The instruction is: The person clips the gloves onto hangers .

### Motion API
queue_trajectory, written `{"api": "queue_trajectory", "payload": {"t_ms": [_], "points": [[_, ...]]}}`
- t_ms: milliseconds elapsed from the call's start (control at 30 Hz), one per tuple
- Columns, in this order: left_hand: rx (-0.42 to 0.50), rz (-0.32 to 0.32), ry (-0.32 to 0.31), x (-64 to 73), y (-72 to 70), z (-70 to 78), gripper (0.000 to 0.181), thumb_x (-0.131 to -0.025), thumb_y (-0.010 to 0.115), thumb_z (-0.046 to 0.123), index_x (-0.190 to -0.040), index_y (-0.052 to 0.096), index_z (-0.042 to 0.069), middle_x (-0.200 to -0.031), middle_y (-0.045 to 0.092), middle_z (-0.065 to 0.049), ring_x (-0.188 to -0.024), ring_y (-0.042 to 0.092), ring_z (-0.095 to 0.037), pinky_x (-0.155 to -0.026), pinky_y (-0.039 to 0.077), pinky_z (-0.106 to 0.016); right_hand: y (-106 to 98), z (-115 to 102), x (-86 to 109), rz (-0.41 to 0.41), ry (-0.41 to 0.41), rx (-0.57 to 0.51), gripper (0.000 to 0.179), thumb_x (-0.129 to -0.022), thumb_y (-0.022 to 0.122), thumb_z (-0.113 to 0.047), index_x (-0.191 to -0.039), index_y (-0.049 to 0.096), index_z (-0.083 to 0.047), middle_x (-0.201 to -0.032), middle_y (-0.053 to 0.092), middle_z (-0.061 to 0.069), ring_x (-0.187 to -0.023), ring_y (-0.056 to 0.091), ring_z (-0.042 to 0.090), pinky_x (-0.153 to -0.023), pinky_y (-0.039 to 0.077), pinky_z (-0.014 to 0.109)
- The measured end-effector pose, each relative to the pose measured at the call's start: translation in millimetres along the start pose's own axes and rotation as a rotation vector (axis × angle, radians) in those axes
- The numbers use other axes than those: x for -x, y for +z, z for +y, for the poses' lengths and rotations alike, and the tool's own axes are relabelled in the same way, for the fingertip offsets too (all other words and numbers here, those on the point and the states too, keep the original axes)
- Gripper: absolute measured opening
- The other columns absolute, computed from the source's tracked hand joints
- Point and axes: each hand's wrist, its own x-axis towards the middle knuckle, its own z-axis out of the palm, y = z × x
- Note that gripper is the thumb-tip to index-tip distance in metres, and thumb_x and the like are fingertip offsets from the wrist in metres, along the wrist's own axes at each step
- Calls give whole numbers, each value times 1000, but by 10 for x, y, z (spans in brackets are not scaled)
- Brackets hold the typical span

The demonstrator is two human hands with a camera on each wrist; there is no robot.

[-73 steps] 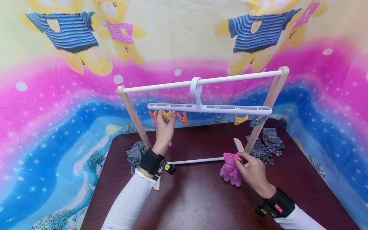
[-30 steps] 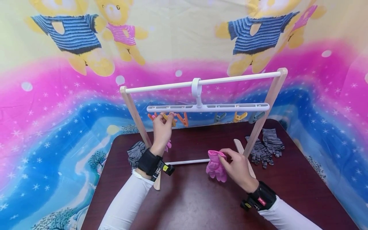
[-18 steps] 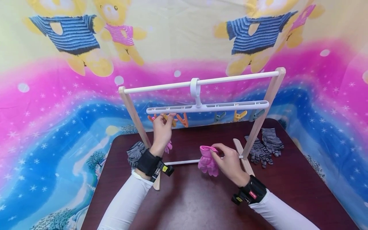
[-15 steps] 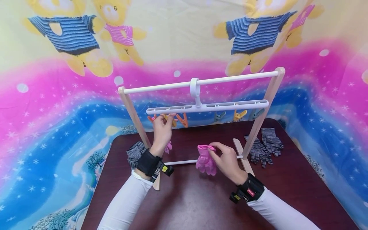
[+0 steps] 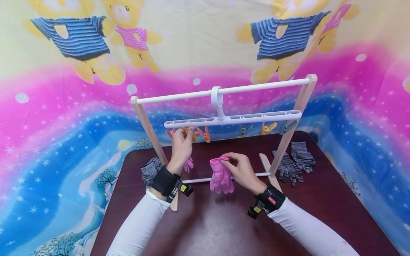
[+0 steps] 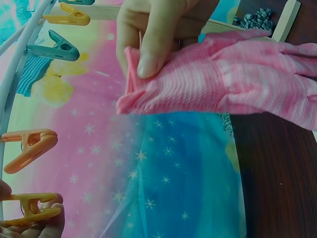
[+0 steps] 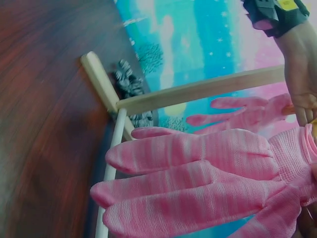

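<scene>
Over the middle of the desk (image 5: 221,227), lower than a white hanger (image 5: 221,117), a pink glove (image 5: 221,179) hangs cuff up, its long axis near upright, below a yellow clip (image 6: 29,216) and nearer the desk's right edge. The right hand (image 5: 245,172), in a narrow grip, pinches the cuff; the left hand (image 5: 181,148) (farther from the glove) pinches the clip.

Dangling pink glove (image 5: 221,177), yellow clip (image 6: 37,215), seemingly pinched

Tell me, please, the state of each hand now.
Left hand: closed, pinching a yellow plastic clothes peg.
Right hand: closed, pinching a pink knitted glove.
</scene>
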Motion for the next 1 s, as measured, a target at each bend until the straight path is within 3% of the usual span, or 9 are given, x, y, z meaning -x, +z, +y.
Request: {"api": "queue_trajectory", "payload": {"t_ms": [267, 400, 467, 633, 767, 867, 1000], "points": [[4, 19, 22, -7, 28, -11, 33, -107, 48, 23, -124, 65, -1, -84, 62, -24, -52, 35, -9, -51, 29, -23, 66, 4, -170, -101, 38, -152, 17, -95, 69, -9, -109, 76, -3, -102, 78, 15, -85, 65, 8, -75, 51, 18], [5, 19, 40, -1, 37, -16, 34, -107, 48, 23, -122, 65, -2, -87, 63, -26, -54, 38, -8, -53, 31, -23, 106, -22, -254, -134, 33, -184, 16, -95, 68, -8, -108, 76, -1, -101, 77, 16, -81, 65, 6, -71, 51, 18], [-1, 21, 35, 16, 33, 23, 32, -107, 48, 21, -121, 65, -3, -80, 61, -20, -54, 38, -7, -53, 31, -23, 125, -29, -290, -151, 23, -194, 16, -96, 67, -7, -108, 76, -1, -100, 77, 17, -77, 63, 6, -67, 51, 19], [-2, 40, 32, 21, 34, 18, 29, -107, 49, 17, -118, 65, -5, -74, 56, -22, -55, 39, -7, -53, 32, -22, 100, -290, -352, -182, 21, -198, 17, -95, 65, -1, -107, 74, 6, -97, 76, 23, -76, 64, 12, -66, 50, 20], [-3, 45, 34, 12, 37, -7, 29, -107, 49, 16, -120, 64, -4, -92, 67, -28, -60, 48, -12, -55, 34, -21, 86, -415, -395, -190, 29, -200, 15, -94, 65, 1, -104, 74, 9, -94, 75, 24, -72, 62, 12, -63, 49, 20], [3, 43, 33, 13, 41, 5, 30, -107, 48, 16, -121, 64, -5, -104, 71, -27, -70, 58, -21, -57, 38, -21, 96, -413, -431, -194, 24, -195, 14, -94, 66, 0, -103, 74, 8, -92, 74, 24, -70, 60, 11, -61, 47, 19], [13, 43, 28, 20, 51, 4, 31, -107, 47, 17, -121, 63, -5, -108, 71, -27, -83, 65, -28, -62, 43, -20, 156, -296, -497, -196, 32, -183, 15, -95, 66, -1, -104, 75, 7, -92, 75, 24, -70, 61, 12, -61, 46, 19]]}}
